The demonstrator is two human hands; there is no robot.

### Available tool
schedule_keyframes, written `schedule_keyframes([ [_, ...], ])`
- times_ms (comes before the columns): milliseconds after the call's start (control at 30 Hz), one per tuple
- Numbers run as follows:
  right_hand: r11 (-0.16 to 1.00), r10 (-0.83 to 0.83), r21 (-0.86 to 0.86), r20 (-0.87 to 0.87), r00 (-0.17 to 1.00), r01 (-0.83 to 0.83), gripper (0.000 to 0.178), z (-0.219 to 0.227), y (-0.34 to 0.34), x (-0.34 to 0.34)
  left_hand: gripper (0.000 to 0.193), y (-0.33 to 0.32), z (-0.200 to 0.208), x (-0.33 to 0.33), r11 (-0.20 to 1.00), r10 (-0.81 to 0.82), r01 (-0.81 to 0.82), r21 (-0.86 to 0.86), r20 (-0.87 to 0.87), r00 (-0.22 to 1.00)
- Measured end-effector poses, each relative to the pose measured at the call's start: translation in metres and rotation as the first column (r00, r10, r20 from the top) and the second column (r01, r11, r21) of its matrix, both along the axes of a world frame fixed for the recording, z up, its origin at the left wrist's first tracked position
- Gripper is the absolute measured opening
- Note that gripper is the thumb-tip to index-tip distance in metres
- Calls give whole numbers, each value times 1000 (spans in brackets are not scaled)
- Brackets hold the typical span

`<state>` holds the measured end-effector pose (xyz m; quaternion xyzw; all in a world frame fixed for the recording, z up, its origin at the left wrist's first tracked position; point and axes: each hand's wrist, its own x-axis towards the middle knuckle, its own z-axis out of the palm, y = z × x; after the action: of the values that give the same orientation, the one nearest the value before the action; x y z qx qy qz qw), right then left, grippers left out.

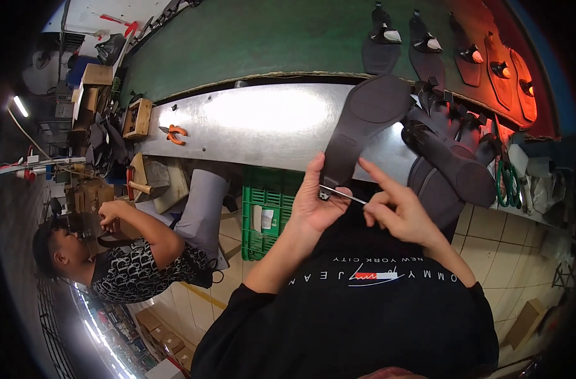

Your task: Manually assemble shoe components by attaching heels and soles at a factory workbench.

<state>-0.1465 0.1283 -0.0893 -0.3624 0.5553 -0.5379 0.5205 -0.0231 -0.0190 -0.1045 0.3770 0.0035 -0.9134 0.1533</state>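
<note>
My left hand (316,205) grips the heel end of a dark brown sandal (370,104), whose smooth underside faces up. The sandal's wide toe end extends away from me over the metal bench. A small metal piece, perhaps a buckle (324,194), shows by my left fingers. In my right hand (398,211) is a thin, shiny metal tool (348,194), its far end reaching toward the heel edge. That hand's index finger stretches out near the sole's side while the other fingers close round the tool. The tool's exact kind cannot be made out.
On the metal bench (250,117) lie orange-handled pliers (173,134). Stacked sandals (455,164) and green-handled scissors (508,180) are at right. More sandals (379,47) line the green table (256,44). A green crate (269,215) stands below; a co-worker (136,265) sits at left.
</note>
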Motion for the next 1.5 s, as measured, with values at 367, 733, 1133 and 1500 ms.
schedule_keyframes([
  [367, 883, -349, -417, -271, 897, 217, 41, -36, -6, 12, 18, 19, 5, -2, 993, -39, 52, 102, -127, 991],
  [733, 978, -175, -6, 515, 839, 207, 47, -26, 4, -1, 30, 9, 5, -7, 845, -31, 63, -531, 68, 997],
  [1133, 992, -127, 79, 674, 728, 100, 46, -11, -10, 17, 58, 5, -5, -23, 419, 261, -15, -908, 105, 960],
  [1500, 979, -195, -79, -125, 973, 186, 19, -18, -11, 16, 77, -8, 6, -20, 633, 220, 21, -774, 206, 953],
])
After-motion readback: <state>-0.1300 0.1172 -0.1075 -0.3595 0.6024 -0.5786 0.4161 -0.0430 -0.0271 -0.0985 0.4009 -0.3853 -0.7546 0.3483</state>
